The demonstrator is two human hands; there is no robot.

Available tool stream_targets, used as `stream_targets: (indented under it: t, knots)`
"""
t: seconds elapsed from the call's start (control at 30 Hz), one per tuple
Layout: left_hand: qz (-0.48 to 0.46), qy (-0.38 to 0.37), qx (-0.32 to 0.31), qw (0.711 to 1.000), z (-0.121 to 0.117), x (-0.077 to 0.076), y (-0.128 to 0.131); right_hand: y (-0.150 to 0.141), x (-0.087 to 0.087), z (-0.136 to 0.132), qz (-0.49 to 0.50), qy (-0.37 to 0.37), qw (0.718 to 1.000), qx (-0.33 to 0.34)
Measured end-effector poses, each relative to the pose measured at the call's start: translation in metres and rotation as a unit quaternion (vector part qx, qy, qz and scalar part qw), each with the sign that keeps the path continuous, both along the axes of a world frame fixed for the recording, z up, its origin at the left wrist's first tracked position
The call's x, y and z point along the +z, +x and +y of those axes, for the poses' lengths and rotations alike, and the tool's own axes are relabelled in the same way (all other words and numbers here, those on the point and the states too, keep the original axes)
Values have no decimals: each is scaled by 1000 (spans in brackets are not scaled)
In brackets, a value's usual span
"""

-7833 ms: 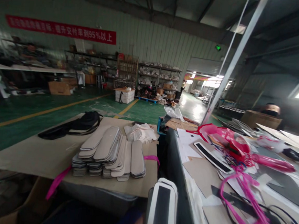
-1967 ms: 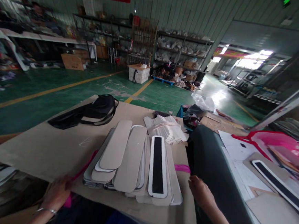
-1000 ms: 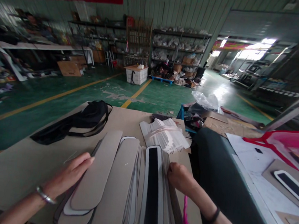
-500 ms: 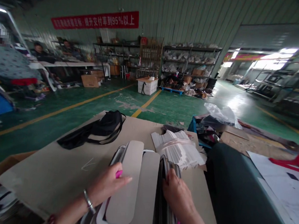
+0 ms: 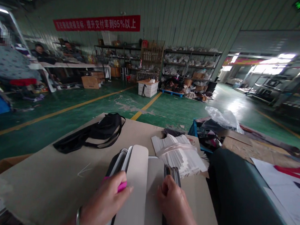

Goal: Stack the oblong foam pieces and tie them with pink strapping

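Note:
In front of me stand stacks of long beige panels with rounded ends, mostly upright on edge. My left hand (image 5: 110, 199) is closed round the left bundle, its thumb pressed on the face of a beige panel (image 5: 135, 191). A bright pink strip (image 5: 122, 186) shows between its thumb and fingers. Beside that panel lies a second beige panel (image 5: 155, 177). My right hand (image 5: 176, 204) has its fingers curled over dark-edged panels (image 5: 173, 173) on the right. Its fingertips are partly hidden. A silver bracelet (image 5: 78, 219) is on my left wrist.
The panels stand on a beige board (image 5: 65, 164). A black strapped bag (image 5: 99, 131) lies at the far left, and a tied bundle of white strips (image 5: 180, 154) behind the panels. To the right are a dark green roll (image 5: 247, 200) and a blue crate (image 5: 194, 130). People sit farther off.
The left bundle and my left hand have shifted right and closer to me. The beige panels now stand nearer together. My right fingers have moved slightly left, towards the second panel.

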State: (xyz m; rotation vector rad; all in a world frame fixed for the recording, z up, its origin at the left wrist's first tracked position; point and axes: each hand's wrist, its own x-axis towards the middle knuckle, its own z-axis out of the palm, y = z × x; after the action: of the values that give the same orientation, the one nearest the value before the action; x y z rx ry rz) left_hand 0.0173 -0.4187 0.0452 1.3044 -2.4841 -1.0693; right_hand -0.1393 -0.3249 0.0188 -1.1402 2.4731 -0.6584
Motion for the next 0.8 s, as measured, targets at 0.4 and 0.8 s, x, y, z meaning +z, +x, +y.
stream_targets:
  t: [0.4,0.8]
  knots:
    - [-128,-54,-62,988,14,-30,-14,-7,-12,5,54,46,997,8]
    - [-146,-114,-114,976,25,-41,-19,-12,-5,10,60,57,996,31]
